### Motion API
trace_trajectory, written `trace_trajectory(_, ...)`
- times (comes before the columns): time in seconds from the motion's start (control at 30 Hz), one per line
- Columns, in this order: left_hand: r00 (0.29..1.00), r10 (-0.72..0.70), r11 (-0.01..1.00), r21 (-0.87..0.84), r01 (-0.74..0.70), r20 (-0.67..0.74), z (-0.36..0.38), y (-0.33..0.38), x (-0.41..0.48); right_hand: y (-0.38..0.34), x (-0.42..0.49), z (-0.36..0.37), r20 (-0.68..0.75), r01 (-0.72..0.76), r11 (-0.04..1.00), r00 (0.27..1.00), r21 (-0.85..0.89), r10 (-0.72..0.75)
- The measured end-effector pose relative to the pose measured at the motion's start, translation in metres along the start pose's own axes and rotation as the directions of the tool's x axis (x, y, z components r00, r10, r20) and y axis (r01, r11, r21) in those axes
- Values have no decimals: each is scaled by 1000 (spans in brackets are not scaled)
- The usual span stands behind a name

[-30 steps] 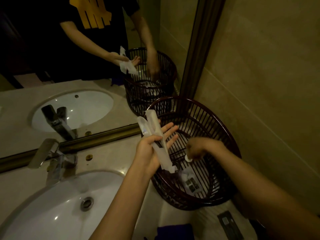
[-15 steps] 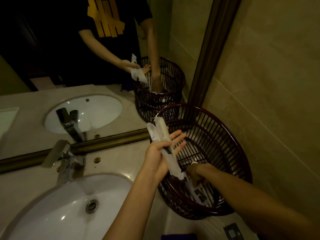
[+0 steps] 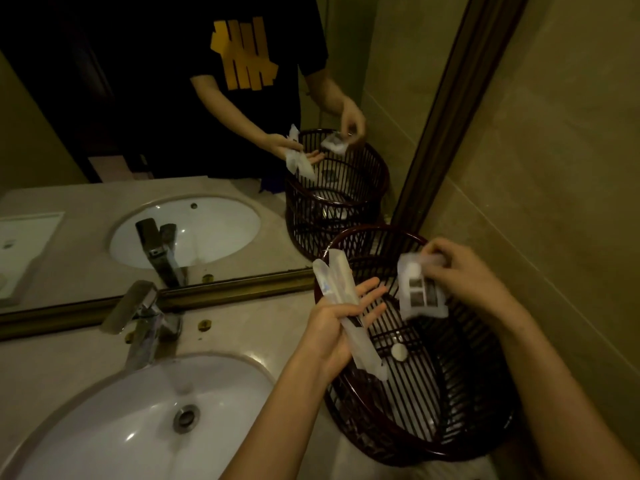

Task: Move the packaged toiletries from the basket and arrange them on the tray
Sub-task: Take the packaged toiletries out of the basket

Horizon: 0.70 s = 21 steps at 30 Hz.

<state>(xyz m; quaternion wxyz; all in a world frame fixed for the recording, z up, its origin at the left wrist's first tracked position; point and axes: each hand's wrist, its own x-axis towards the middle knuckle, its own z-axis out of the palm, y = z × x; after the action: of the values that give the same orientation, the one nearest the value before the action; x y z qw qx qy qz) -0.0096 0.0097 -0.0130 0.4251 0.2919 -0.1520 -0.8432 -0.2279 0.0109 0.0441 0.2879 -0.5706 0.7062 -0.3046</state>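
A dark slatted basket (image 3: 464,441) stands on the counter in the corner by the wall. My left hand (image 3: 332,327) is over its left rim, fingers spread, thumb pinning two long white toiletry packets (image 3: 341,289) against the palm. My right hand (image 3: 467,275) is above the basket's far side, pinching a clear square packet (image 3: 420,294) with dark printed panels, which hangs just right of my left fingers. A small white round item (image 3: 399,351) lies on the basket floor. No tray is in view.
A white sink basin (image 3: 138,427) with a chrome tap (image 3: 138,317) sits to the left on the beige counter (image 3: 242,327). The mirror (image 3: 173,133) behind reflects a person, the basket and the sink. A tiled wall (image 3: 554,168) closes the right side.
My right hand has come up out of the basket bottom holding the clear square packet and now holds it above the basket next to my left hand. The left hand keeps the long packets.
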Motion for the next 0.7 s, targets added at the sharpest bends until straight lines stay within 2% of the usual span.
trace_trajectory(0.03,1000,-8,1000,-7,8,13,0,0,0,-10,-5,-6,-49,44,987,998,152,-37)
trace_trajectory(0.1,998,-32,999,-17,33,47,0,2,-2,-30,-10,-2,-17,100,959,995,266,-99)
trace_trajectory(0.13,997,-47,999,-8,48,68,1,3,-3,-38,-10,5,32,119,964,991,236,-130)
trace_trajectory(0.2,992,-72,997,1,72,106,2,5,-6,-41,-8,25,114,177,983,977,54,-182)
trace_trajectory(0.27,988,-93,996,-6,94,126,1,6,-9,-36,-3,44,94,231,967,971,-106,-221)
trace_trajectory(0.43,989,-81,996,-11,83,122,-3,6,-6,-31,1,62,-27,288,948,955,-132,-294)
trace_trajectory(0.53,994,-12,990,138,-4,109,-1,2,-4,-31,-3,66,-2,307,949,951,-65,-308)
trace_trajectory(0.6,997,6,982,189,-21,78,-3,-1,-2,-30,-5,64,29,293,954,955,70,-295)
trace_trajectory(0.67,998,-11,984,176,-1,66,-4,0,-1,-22,1,57,-29,190,940,981,284,-189)
trace_trajectory(0.7,997,-22,987,163,9,76,-5,0,0,-16,6,54,-102,141,938,988,317,-114)
